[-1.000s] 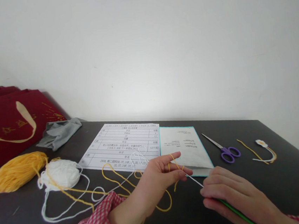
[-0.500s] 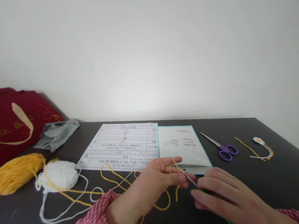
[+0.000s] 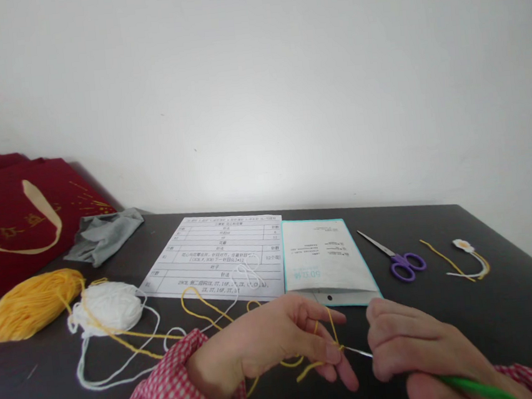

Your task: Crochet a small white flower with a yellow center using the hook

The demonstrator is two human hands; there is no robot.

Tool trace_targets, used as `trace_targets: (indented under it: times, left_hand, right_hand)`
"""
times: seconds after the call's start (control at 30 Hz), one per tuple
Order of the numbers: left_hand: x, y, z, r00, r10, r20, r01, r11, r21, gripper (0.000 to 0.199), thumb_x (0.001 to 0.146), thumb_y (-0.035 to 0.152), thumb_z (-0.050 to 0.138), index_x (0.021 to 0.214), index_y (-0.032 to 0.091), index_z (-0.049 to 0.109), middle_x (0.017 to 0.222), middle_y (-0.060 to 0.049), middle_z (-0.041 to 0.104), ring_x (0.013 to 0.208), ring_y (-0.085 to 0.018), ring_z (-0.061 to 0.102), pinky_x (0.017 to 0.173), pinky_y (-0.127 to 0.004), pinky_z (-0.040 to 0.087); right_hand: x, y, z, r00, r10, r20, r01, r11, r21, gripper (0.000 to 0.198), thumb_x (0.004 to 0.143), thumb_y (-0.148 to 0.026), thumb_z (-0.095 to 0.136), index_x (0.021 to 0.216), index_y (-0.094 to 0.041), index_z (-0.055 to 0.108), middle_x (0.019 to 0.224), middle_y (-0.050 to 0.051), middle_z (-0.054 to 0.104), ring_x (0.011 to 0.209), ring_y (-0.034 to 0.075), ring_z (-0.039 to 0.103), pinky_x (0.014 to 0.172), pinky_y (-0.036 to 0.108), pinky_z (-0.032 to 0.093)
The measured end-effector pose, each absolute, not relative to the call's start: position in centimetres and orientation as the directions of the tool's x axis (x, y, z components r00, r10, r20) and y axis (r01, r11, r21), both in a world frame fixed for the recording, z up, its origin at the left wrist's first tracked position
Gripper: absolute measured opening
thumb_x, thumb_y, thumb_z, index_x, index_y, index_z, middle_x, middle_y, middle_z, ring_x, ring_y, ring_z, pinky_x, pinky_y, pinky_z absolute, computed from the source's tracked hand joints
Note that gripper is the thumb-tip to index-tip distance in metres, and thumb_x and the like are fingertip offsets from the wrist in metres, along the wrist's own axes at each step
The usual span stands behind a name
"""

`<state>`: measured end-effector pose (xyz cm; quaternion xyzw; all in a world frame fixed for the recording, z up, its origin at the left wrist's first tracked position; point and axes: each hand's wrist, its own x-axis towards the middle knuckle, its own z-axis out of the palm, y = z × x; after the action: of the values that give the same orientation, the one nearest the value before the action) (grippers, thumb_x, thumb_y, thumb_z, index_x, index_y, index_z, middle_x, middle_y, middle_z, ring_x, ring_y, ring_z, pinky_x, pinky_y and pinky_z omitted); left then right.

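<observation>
My left hand (image 3: 291, 335) is closed in a pinch on a strand of yellow yarn (image 3: 333, 328). The strand runs up over the raised index finger, and a short tail hangs below the thumb. In my right hand (image 3: 416, 342) is a crochet hook (image 3: 358, 352) with a thin metal shaft and a green handle. The hook's tip meets a small yellow loop at my left thumb and fingertips. My right fingers hide the middle of the hook. Slack yellow yarn trails leftward behind my left wrist.
At left lie a yellow yarn skein (image 3: 32, 307) and a white yarn ball (image 3: 109, 308), before a grey cloth (image 3: 104, 237) and red bags (image 3: 22, 210). Behind my hands are a printed sheet (image 3: 219, 254) and a packet (image 3: 323, 257). Scissors (image 3: 401, 265) and a small crocheted flower (image 3: 463, 245) lie right.
My right hand has drawn right, with the hook's green handle turned more into sight. My left hand has shifted slightly right and down, and a small loop now shows at its fingertips.
</observation>
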<state>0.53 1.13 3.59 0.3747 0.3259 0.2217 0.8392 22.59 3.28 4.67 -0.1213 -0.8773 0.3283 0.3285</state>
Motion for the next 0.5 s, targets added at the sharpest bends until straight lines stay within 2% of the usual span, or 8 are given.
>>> trace_targets:
  times: [0.1, 0.17, 0.23, 0.4, 0.5]
  left_hand:
    - [0.7, 1.1, 3.9, 0.689, 0.619, -0.378, -0.127, 0.616, 0.777, 0.037, 0.078, 0.022, 0.069, 0.114, 0.017, 0.068, 0.065, 0.002, 0.07, 0.057, -0.009, 0.056, 0.063, -0.023, 0.039]
    - [0.9, 1.1, 4.1, 0.666, 0.639, -0.385, -0.159, 0.626, 0.764, 0.038, 0.075, 0.023, 0.07, 0.113, 0.017, 0.07, 0.064, 0.001, 0.069, 0.055, -0.008, 0.056, 0.06, -0.022, 0.038]
    - [1.1, 1.1, 4.3, 0.626, 0.674, -0.392, -0.206, 0.628, 0.75, 0.038, 0.073, 0.024, 0.071, 0.111, 0.015, 0.071, 0.063, 0.0, 0.068, 0.053, -0.008, 0.055, 0.057, -0.022, 0.036]
    - [2.1, 0.9, 4.2, 0.504, 0.794, -0.341, -0.442, 0.576, 0.688, 0.042, 0.072, 0.022, 0.074, 0.112, 0.011, 0.07, 0.064, -0.002, 0.066, 0.058, -0.008, 0.057, 0.063, -0.021, 0.038]
    - [2.7, 0.5, 3.8, 0.412, 0.845, -0.341, -0.543, 0.528, 0.653, 0.049, 0.072, 0.017, 0.074, 0.12, 0.013, 0.066, 0.066, -0.002, 0.066, 0.062, -0.009, 0.058, 0.068, -0.022, 0.039]
  right_hand:
    - [22.7, 3.0, 3.7, -0.626, 0.668, 0.404, -0.079, 0.461, -0.884, 0.046, 0.096, -0.05, 0.044, 0.069, -0.02, 0.066, 0.06, 0.001, 0.058, 0.059, 0.015, 0.053, 0.056, 0.028, 0.042]
    - [22.3, 3.1, 2.9, -0.53, 0.787, 0.315, -0.167, 0.267, -0.949, 0.046, 0.095, -0.049, 0.048, 0.063, -0.021, 0.066, 0.056, 0.001, 0.055, 0.057, 0.014, 0.049, 0.054, 0.028, 0.037]
    - [21.7, 3.2, 2.3, -0.472, 0.85, 0.232, -0.22, 0.141, -0.965, 0.05, 0.094, -0.051, 0.046, 0.06, -0.021, 0.065, 0.054, 0.0, 0.052, 0.056, 0.014, 0.047, 0.053, 0.028, 0.036]
    - [20.6, 3.0, 1.7, -0.382, 0.911, 0.155, -0.259, 0.055, -0.964, 0.046, 0.094, -0.054, 0.044, 0.064, -0.023, 0.062, 0.06, 0.0, 0.05, 0.059, 0.015, 0.046, 0.052, 0.027, 0.038]
    - [20.8, 2.5, 1.4, -0.347, 0.91, 0.225, -0.226, 0.152, -0.962, 0.041, 0.095, -0.051, 0.045, 0.071, -0.024, 0.064, 0.068, 0.0, 0.052, 0.063, 0.016, 0.049, 0.056, 0.027, 0.043]
